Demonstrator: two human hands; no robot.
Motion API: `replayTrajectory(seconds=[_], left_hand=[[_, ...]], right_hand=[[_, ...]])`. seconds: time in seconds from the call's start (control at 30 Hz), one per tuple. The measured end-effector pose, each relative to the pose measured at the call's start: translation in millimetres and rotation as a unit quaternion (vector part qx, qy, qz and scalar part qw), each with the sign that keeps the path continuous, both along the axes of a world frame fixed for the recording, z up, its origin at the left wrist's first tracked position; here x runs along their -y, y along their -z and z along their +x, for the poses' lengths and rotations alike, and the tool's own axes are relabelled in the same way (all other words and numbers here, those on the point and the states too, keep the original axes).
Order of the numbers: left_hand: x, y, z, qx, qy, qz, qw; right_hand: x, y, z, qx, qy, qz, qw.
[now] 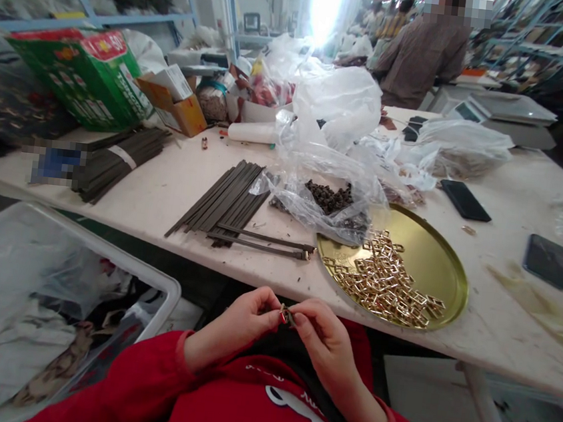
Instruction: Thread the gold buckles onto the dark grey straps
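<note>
My left hand (245, 318) and my right hand (322, 333) meet below the table's front edge, over my lap. Both pinch a small dark strap end with a metal buckle (284, 316) between their fingertips. Just beyond, on the table, a round gold tray (438, 254) carries a heap of gold buckles (385, 279). Two finished straps with buckles (263, 242) lie left of the tray. A fan of dark straps (225, 198) lies beside them. An open clear bag of small dark parts (330, 196) rests behind the tray.
A second strap bundle (116, 160) lies at the left by a green carton (84, 76). Two phones (464, 200) (548, 260) lie at the right. Plastic bags (343, 103) crowd the back. A plastic bin (50, 307) stands on the floor left. Another person (421, 51) works far back.
</note>
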State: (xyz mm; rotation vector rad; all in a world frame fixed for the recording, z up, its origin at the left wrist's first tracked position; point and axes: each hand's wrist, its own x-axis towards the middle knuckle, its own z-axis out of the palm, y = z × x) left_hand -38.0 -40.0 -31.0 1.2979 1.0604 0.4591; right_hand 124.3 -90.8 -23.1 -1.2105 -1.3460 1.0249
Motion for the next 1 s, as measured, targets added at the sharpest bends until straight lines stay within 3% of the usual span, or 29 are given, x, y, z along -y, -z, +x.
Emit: replayTrajectory(seconds=[0.37, 0.6, 0.7, 0.8, 1.0], left_hand=[[-5.9, 0.9, 6.0, -0.081, -0.030, 0.105, 0.991], [-9.7, -0.4, 11.6, -0.086, -0.042, 0.088, 0.992], [-10.7, -0.2, 13.9, -0.038, -0.055, 0.046, 0.997], [-12.2, -0.2, 15.0, 0.030, -0.066, -0.044, 0.996], [-12.1, 3.2, 11.0, 0.133, -0.068, -0.173, 0.974]], right_hand=[[-12.3, 10.5, -5.2, -0.011, 0.036, -0.002, 0.999], [-18.2, 22.6, -17.6, -0.031, 0.088, -0.097, 0.991], [-19.1, 26.1, -19.4, -0.038, 0.093, -0.098, 0.990], [-19.4, 27.4, -18.6, -0.054, 0.082, -0.097, 0.991], [-16.2, 25.7, -18.9, -0.070, 0.074, -0.097, 0.990]])
